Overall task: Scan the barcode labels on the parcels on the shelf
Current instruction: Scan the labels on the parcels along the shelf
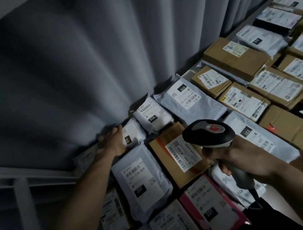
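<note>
We hold the barcode scanner (209, 133) in our right hand (242, 159), fingers curled tight round its handle, its head poised over the cardboard box (173, 161) whose white label (183, 154) reads "J6 S04". Our left hand (114, 140) reaches up-left of that box and rests, fingers loose, on a small white mailer (132, 134) tagged "010", close against the grey curtain (83, 65) that hangs behind the parcels. Just left of the box lies a grey mailer (141, 181) marked "231-739 K01" and "231"; below the box sits a pink-edged parcel (211, 205) with the same code and "231". Up-right of the box a larger grey mailer (188, 97) shows "010", and right of the box, partly hidden behind the scanner, another mailer (255, 140) reads "231". Further brown boxes (235, 56) stretch away up-right, their labels too blurred to read.
</note>
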